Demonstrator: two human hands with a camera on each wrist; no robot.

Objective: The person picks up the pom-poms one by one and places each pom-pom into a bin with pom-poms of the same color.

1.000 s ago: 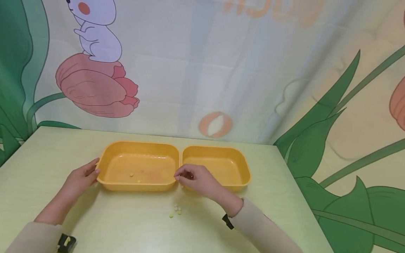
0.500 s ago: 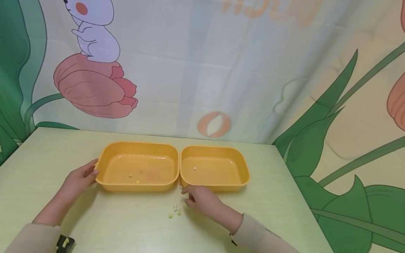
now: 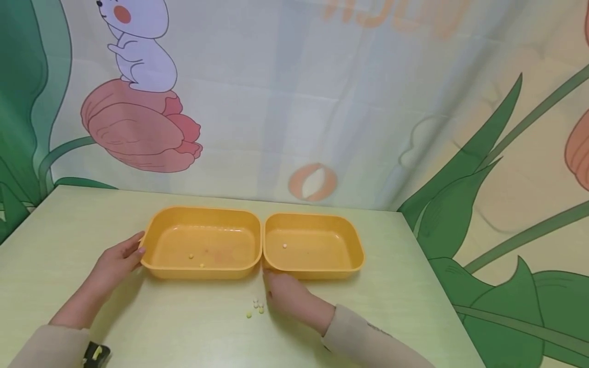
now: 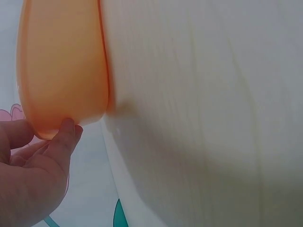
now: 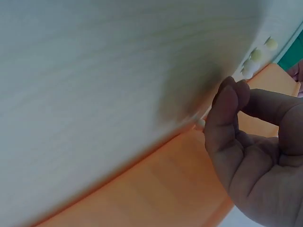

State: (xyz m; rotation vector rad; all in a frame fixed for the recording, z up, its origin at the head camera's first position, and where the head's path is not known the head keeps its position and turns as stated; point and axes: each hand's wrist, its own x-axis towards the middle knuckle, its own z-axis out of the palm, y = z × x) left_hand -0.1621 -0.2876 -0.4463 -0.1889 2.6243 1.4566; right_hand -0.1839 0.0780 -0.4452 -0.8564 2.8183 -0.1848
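My left hand (image 3: 115,261) grips the left end of the larger yellow plastic tray (image 3: 202,273), thumb and fingers at its rim; the left wrist view also shows this hand (image 4: 40,165) at the tray's corner. Two small yellow beads (image 3: 190,256) lie in that tray. My right hand (image 3: 289,295) is low at the front of the gap between the trays. In the right wrist view its fingers are curled, thumb and index tips close together, with a pale bead (image 5: 200,124) beside the thumb. Whether the fingertips hold anything I cannot tell. A pale bead (image 3: 285,246) sits in the smaller yellow tray (image 3: 322,274).
Several white and yellow beads (image 3: 261,305) lie loose on the light wooden table (image 3: 184,327), just left of the right hand. The trays stand side by side near the back edge. Behind them hangs a printed cloth (image 3: 257,102) with tulips and a white animal.
My right hand has moved from above the trays' inner rims down to the table in front of the gap. The pale bead in the smaller tray has come into sight. The left hand keeps its place.
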